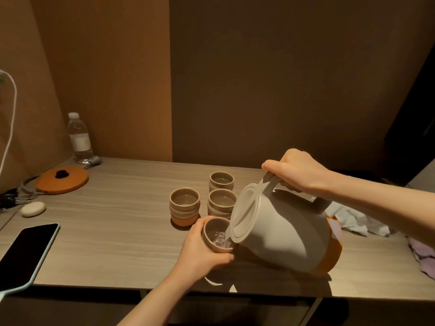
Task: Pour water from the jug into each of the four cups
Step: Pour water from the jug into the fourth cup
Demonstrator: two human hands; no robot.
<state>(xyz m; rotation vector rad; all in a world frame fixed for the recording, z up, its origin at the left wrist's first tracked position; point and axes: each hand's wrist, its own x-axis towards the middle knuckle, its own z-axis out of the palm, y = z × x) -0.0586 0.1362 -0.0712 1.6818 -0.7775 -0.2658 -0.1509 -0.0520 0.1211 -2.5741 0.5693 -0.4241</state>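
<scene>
Table (117, 243): wood-grain top, on which everything is being worked.

Jug (282, 231): grey body, orange base, lidded; being tilted steeply to the left with its spout over the held cup. It is being gripped by its handle, the right hand (299, 172) being curled round it from above.

Phone (26, 252): dark screen, lying at the near left edge. Not involved.

Orange lid (62, 181) and water bottle (80, 140): being kept at the far left, well apart from the pour.

Held cup (215, 236): being clasped round its side by the left hand (202, 252), close against the jug's lip; water is being received and is seen splashing inside.

Three standing cups, far (221, 182), middle (222, 201) and left (184, 205): clustered just behind the held cup; each appears to be holding water already, so this is judged the last fill.

Handling note: the tilt is best being eased back gradually as the level is rising, with the cup being held level and the spout being kept inside the rim, so that nothing is being spilled on the table.
</scene>
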